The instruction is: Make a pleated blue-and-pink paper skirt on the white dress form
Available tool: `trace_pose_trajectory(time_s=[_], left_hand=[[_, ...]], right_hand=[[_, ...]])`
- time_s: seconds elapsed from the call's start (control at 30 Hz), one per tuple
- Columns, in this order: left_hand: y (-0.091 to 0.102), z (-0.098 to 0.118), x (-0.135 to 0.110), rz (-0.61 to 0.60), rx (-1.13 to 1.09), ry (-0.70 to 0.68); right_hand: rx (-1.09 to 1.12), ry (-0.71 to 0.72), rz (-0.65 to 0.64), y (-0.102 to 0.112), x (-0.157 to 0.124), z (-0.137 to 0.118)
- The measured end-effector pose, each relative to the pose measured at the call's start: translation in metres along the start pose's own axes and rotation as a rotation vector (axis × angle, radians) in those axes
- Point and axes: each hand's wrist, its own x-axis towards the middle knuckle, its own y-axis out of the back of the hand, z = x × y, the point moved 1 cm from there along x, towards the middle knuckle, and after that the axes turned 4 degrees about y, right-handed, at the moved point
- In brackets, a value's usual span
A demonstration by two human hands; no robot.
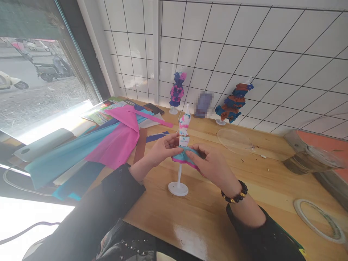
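A small white dress-form mannequin (184, 130) stands upright on a round white base (178, 189) in front of me. Bits of pink, blue and brown show on its torso. Around its lower end lies a light-blue skirt piece with a pink edge (181, 158), which looks like crepe paper. My left hand (165, 146) pinches the left side of this skirt piece against the form. With thumb and fingers closed, my right hand (209, 161) grips its right side. A beaded bracelet (235, 193) circles my right wrist.
Pink (119, 136) and light-blue sheets (67, 156) are heaped at the left by the window. Two decorated forms, one purple and pink (177, 90), one brown and teal (235, 103), stand by the tiled wall. A clear cup (307, 161) and a tape roll (319, 221) lie at right.
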Motion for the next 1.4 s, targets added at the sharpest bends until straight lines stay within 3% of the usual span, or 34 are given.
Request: trace_pose_trajectory(time_s=[0.17, 0.37, 0.77, 1.0, 1.17, 1.4], left_hand=[[0.000, 0.002, 0.000, 0.031, 0.008, -0.011], [0.002, 0.005, 0.000, 0.033, -0.071, -0.021], [0.002, 0.006, -0.001, -0.064, -0.062, -0.012], [0.004, 0.003, -0.001, -0.058, -0.026, -0.027], [0.003, 0.002, -0.001, -0.051, -0.017, -0.034], [0.003, 0.001, -0.001, -0.034, 0.002, -0.022]], right_hand=[[-0.054, 0.022, 0.152, 0.000, -0.001, -0.001], [-0.073, 0.050, 0.055, 0.001, -0.004, -0.006], [-0.069, 0.046, 0.020, 0.006, -0.005, -0.008], [-0.110, 0.098, -0.080, 0.006, -0.007, -0.010], [-0.129, 0.193, -0.078, 0.007, -0.007, -0.011], [-0.061, 0.051, -0.040, 0.006, -0.003, -0.007]])
